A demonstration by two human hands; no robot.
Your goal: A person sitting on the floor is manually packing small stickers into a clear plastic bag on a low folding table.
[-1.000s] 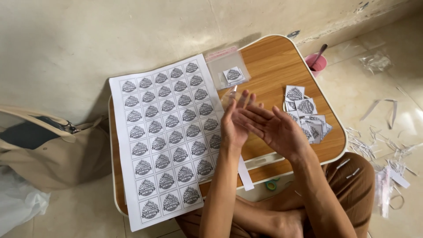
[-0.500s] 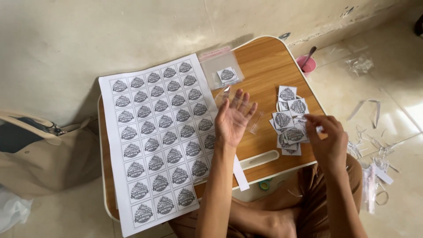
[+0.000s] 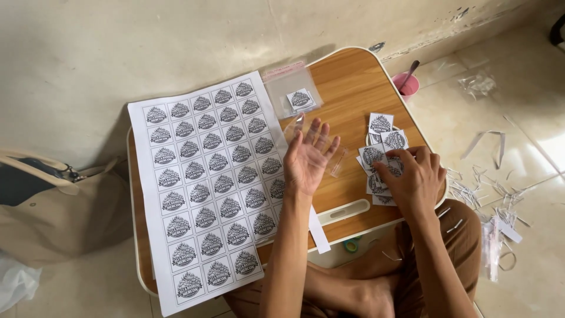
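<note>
— Left hand point(image 3: 310, 158)? Hovered palm-up, fingers spread wide, holding nothing, beside the sticker sheet point(image 3: 209, 182).
— Right hand point(image 3: 414, 178)? Rested on cut stickers point(image 3: 381, 154) piled on the wooden surface point(image 3: 347, 76), fingers pinching one.

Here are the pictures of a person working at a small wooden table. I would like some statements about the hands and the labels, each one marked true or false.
1. The right hand rests on the pile of cut labels. True.
2. The left hand grips scissors. False: it is open, palm up, with nothing clearly held.
3. The uncut label sheet lies on the left part of the wooden table. True.
4. The pink cup stands on the table. False: it stands on the floor beside it.
5. A clear bag with one label inside lies above the left hand. True.
</note>
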